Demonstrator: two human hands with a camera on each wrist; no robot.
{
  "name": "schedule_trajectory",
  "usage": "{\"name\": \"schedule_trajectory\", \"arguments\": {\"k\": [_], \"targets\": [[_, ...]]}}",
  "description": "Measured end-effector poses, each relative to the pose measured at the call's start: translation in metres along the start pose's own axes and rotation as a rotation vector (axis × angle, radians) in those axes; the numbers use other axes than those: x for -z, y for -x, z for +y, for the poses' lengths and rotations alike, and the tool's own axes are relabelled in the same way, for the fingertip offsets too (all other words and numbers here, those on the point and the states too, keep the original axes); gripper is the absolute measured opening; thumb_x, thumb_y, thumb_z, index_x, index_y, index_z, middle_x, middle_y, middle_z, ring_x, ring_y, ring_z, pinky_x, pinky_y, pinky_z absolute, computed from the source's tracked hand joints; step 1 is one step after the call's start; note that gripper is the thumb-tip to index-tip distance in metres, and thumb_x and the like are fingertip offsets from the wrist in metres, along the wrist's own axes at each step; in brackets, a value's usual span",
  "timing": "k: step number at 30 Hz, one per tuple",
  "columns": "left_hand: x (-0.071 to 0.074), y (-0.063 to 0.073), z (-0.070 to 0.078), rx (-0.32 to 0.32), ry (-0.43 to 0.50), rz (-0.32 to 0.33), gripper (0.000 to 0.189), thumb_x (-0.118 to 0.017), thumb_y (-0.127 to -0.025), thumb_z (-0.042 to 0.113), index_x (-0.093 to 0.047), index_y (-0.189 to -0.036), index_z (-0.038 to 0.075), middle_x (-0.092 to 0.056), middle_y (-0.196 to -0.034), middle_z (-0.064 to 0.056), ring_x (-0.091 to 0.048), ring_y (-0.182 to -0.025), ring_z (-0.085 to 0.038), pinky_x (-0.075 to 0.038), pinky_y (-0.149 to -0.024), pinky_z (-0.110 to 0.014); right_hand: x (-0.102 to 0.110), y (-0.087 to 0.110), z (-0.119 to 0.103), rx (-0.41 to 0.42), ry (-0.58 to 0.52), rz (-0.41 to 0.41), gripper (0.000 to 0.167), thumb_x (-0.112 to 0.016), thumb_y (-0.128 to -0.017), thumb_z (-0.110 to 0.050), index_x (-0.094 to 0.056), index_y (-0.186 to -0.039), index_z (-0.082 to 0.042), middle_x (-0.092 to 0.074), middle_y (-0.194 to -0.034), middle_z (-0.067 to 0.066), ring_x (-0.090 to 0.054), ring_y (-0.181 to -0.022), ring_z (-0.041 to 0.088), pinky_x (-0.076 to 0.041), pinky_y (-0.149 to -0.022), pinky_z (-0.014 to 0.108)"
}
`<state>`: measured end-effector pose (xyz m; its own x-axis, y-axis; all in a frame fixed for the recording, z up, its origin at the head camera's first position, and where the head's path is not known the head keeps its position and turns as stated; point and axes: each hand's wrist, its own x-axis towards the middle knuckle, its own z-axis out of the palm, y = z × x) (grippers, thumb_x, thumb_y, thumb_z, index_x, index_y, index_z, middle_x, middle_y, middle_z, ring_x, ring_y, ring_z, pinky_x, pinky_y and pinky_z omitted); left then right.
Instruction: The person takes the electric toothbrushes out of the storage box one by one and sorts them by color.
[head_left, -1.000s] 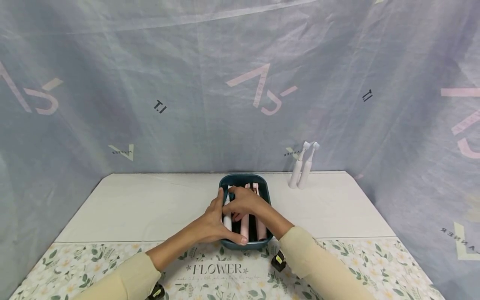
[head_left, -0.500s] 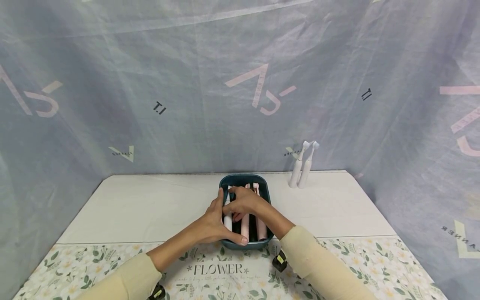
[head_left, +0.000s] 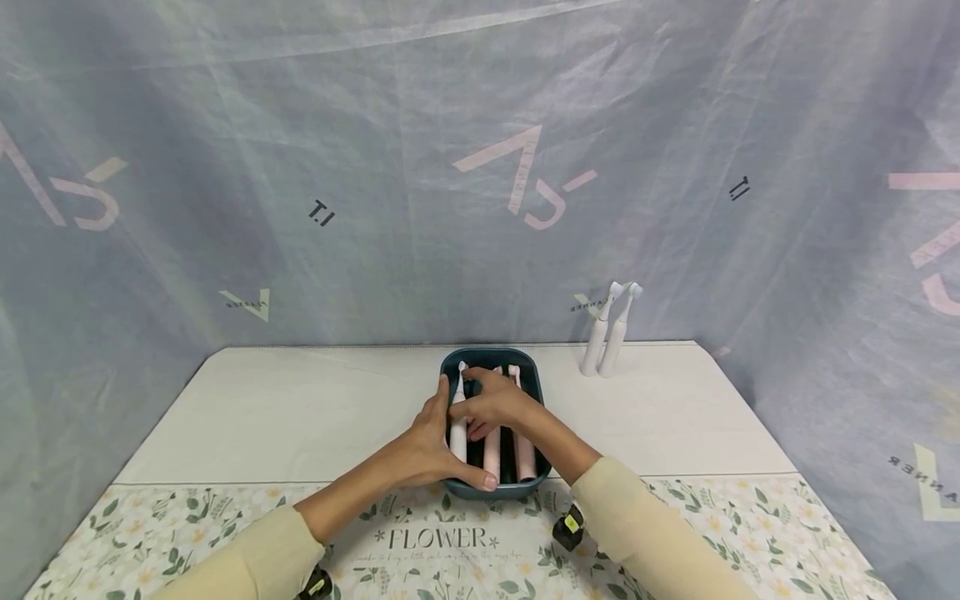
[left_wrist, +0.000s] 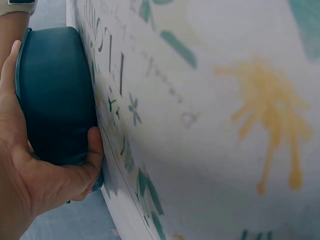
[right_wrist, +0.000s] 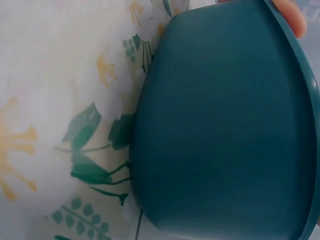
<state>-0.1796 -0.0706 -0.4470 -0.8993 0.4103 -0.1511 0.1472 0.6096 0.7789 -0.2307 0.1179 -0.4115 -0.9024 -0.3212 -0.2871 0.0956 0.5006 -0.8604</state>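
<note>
A dark teal bin (head_left: 513, 493) stands across the mat's white and floral parts. My left hand (head_left: 429, 450) grips its near left corner, with the thumb along the front wall and fingers up the left side. In the left wrist view, the left hand (left_wrist: 45, 175) curves round the bin wall (left_wrist: 60, 95). Inside the bin, my right hand (head_left: 497, 404) pinches a white electric toothbrush (head_left: 458, 442) lying along the left side. Pink electric toothbrushes (head_left: 525, 454) lie to its right, one partly covered by the right hand. The right wrist view shows mostly the bin's outer wall (right_wrist: 225, 125).
Two white electric toothbrushes (head_left: 594, 346) stand upright close together at the back right of the mat. A grey printed curtain (head_left: 390, 167) hangs behind and at both sides. The mat's floral front part (head_left: 420, 575) lies under my forearms.
The white toothbrush in the bin has shifted slightly, and its head now shows more clearly beyond the right fingers. My right hand has moved slightly right; the left hand keeps its place.
</note>
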Motion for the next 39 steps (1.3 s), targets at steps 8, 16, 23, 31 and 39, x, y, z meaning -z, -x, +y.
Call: {"name": "schedule_trajectory", "arguments": {"k": [8, 16, 23, 31, 39], "targets": [[0.000, 0.000, 0.001, 0.005, -0.008, 0.004, 0.175, -0.103, -0.066, 0.075, 0.022, -0.179, 0.027, 0.002, -0.191, -0.021, -0.016, -0.176, -0.050, -0.040, -0.130, -0.073, 0.003, 0.005, 0.002, 0.028, -0.092, 0.015, 0.100, -0.083, -0.093, -0.019, -0.033, -0.179, -0.014, -0.080, -0.104, 0.018, -0.084, -0.079, 0.025, -0.072, -0.076, 0.041], [0.001, 0.000, 0.001, 0.012, -0.012, 0.002, 0.175, -0.102, -0.067, 0.076, 0.023, -0.179, 0.026, 0.005, -0.191, -0.021, -0.014, -0.176, -0.051, -0.040, -0.129, -0.074, 0.005, 0.007, 0.005, 0.071, -0.166, 0.045, 0.098, -0.082, -0.095, -0.012, -0.033, -0.180, -0.024, -0.078, -0.111, 0.021, -0.084, -0.084, 0.024, -0.072, -0.076, 0.044], [0.001, 0.000, 0.001, -0.002, 0.002, 0.004, 0.176, -0.103, -0.066, 0.075, 0.023, -0.179, 0.026, 0.005, -0.191, -0.020, -0.014, -0.176, -0.049, -0.040, -0.130, -0.072, 0.008, 0.013, 0.008, 0.091, -0.198, 0.048, 0.097, -0.081, -0.097, -0.012, -0.032, -0.179, -0.031, -0.075, -0.118, 0.021, -0.083, -0.087, 0.025, -0.072, -0.079, 0.045], [0.001, 0.000, 0.002, 0.009, 0.009, 0.006, 0.178, -0.104, -0.063, 0.075, 0.024, -0.179, 0.031, 0.005, -0.191, -0.017, -0.014, -0.177, -0.047, -0.041, -0.130, -0.072, 0.010, 0.017, 0.011, 0.100, -0.192, 0.063, 0.093, -0.079, -0.101, -0.012, -0.033, -0.179, -0.033, -0.073, -0.117, 0.020, -0.083, -0.086, 0.026, -0.072, -0.079, 0.046], [0.001, 0.002, 0.001, 0.026, 0.003, 0.002, 0.178, -0.104, -0.062, 0.075, 0.024, -0.178, 0.033, 0.007, -0.192, -0.014, -0.012, -0.177, -0.045, -0.039, -0.130, -0.073, 0.014, 0.022, 0.010, 0.139, -0.207, 0.063, 0.096, -0.080, -0.101, -0.010, -0.029, -0.180, -0.030, -0.072, -0.112, 0.018, -0.082, -0.080, 0.024, -0.072, -0.078, 0.047]]}}
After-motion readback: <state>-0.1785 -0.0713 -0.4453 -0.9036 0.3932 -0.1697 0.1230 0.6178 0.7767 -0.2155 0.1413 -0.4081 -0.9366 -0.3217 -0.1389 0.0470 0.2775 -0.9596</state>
